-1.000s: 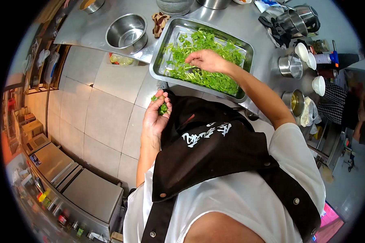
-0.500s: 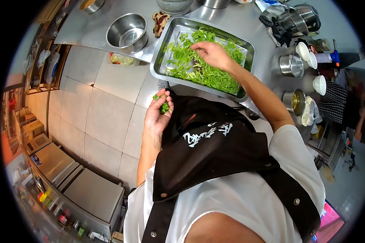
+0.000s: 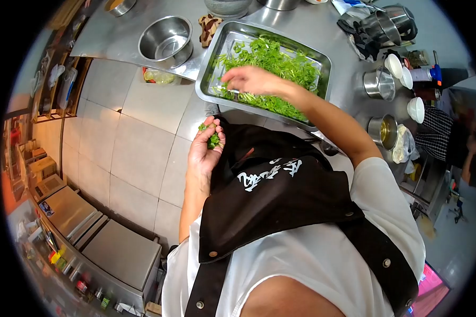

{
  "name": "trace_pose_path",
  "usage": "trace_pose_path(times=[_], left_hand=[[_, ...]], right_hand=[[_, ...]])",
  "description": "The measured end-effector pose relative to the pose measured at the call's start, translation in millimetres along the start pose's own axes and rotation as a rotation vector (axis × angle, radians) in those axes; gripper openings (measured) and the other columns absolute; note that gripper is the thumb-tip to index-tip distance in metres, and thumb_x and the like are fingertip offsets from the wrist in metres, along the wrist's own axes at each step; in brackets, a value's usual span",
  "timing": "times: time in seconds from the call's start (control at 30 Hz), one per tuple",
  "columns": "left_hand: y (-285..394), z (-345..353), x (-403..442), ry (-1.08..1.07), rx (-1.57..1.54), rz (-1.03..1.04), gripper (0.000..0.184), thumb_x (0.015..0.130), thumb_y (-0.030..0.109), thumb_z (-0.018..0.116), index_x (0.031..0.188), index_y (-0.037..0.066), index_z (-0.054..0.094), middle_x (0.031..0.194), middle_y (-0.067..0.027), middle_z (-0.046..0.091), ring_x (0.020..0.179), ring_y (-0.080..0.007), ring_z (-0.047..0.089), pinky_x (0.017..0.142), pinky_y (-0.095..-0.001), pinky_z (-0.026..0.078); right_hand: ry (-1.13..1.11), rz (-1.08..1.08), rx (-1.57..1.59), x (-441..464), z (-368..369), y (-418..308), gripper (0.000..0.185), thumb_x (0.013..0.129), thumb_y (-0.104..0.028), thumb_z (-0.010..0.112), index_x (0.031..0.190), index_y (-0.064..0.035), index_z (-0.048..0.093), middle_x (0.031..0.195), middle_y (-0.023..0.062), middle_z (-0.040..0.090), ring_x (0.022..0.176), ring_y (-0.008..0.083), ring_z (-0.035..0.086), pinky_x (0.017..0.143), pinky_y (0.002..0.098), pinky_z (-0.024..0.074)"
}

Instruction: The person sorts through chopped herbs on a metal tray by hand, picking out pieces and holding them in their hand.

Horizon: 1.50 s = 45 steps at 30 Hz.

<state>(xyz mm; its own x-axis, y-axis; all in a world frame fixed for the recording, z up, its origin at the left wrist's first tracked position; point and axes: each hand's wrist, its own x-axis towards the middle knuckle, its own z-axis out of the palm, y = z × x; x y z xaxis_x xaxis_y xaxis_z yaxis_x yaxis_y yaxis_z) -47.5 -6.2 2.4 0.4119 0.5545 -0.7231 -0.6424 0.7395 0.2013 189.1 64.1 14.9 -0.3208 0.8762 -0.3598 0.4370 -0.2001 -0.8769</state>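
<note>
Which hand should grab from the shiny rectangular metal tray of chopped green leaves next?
Probably the right hand: it is over the tray. The left hand is outside it, curled around a small leafy green bunch.

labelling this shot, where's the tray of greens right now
In the head view, the tray sits top centre on the metal counter, just right of the patterned cloth, under the right hand.

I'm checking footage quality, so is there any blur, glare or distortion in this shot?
Head view: the right hand looks blurred over the metal tray, the left hand sharper; head view again: glare on the steel table, fisheye bending toward black corners.
</note>
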Motion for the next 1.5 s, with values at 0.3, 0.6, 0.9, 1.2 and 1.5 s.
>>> trace_pose_path(times=[0.3, 0.6, 0.9, 1.2, 1.5], left_hand=[[2, -7, -2, -0.005, -0.025, 0.017, 0.027, 0.084, -0.004, 0.056, 0.11, 0.006, 0.054, 0.096, -0.0089, 0.062, 0.078, -0.0176, 0.06, 0.07, -0.0286, 0.052], [5, -5, 2, -0.038, -0.037, -0.001, 0.03, 0.085, -0.004, 0.055, 0.112, 0.006, 0.051, 0.097, -0.0101, 0.06, 0.079, -0.0197, 0.06, 0.07, -0.0298, 0.052], [2, 6, 0, -0.027, 0.009, -0.004, 0.024, 0.085, -0.004, 0.054, 0.107, 0.005, 0.055, 0.097, -0.0088, 0.062, 0.078, -0.0166, 0.06, 0.071, -0.0283, 0.051], [0, 6, 1, -0.023, -0.005, -0.008, 0.024, 0.085, -0.004, 0.054, 0.107, 0.005, 0.055, 0.097, -0.0089, 0.062, 0.078, -0.0165, 0.06, 0.071, -0.0284, 0.052], [-1, 12, 2, -0.025, -0.004, -0.013, 0.03, 0.085, -0.004, 0.053, 0.114, 0.006, 0.052, 0.098, -0.0103, 0.061, 0.079, -0.0185, 0.059, 0.071, -0.03, 0.052]], right_hand=[[0.227, 0.053, -0.1, 5, -17, -3, 0.034, 0.091, -0.02, 0.05, 0.123, -0.0115, 0.055, 0.108, 0.0094, 0.064, 0.095, 0.0273, 0.062, 0.088, 0.0353, 0.0474], [0.31, 0.018, -0.183, -3, -35, 6, 0.039, 0.091, -0.021, 0.053, 0.129, -0.0129, 0.049, 0.112, 0.0121, 0.062, 0.103, 0.0214, 0.059, 0.091, 0.0313, 0.0467], [0.295, -0.054, -0.482, -7, -2, -5, 0.016, 0.078, -0.013, 0.056, 0.088, -0.0126, 0.068, 0.092, 0.0068, 0.067, 0.084, 0.0266, 0.063, 0.074, 0.0394, 0.0504], [0.301, -0.327, -0.986, 4, 24, 5, 0.008, 0.071, -0.01, 0.058, 0.077, -0.0071, 0.061, 0.084, 0.0084, 0.062, 0.082, 0.0265, 0.061, 0.065, 0.0388, 0.0511], [0.285, -0.016, -0.628, -3, 6, -4, 0.013, 0.076, -0.014, 0.057, 0.082, -0.0048, 0.064, 0.087, 0.0131, 0.065, 0.084, 0.0278, 0.063, 0.071, 0.0383, 0.0513]])
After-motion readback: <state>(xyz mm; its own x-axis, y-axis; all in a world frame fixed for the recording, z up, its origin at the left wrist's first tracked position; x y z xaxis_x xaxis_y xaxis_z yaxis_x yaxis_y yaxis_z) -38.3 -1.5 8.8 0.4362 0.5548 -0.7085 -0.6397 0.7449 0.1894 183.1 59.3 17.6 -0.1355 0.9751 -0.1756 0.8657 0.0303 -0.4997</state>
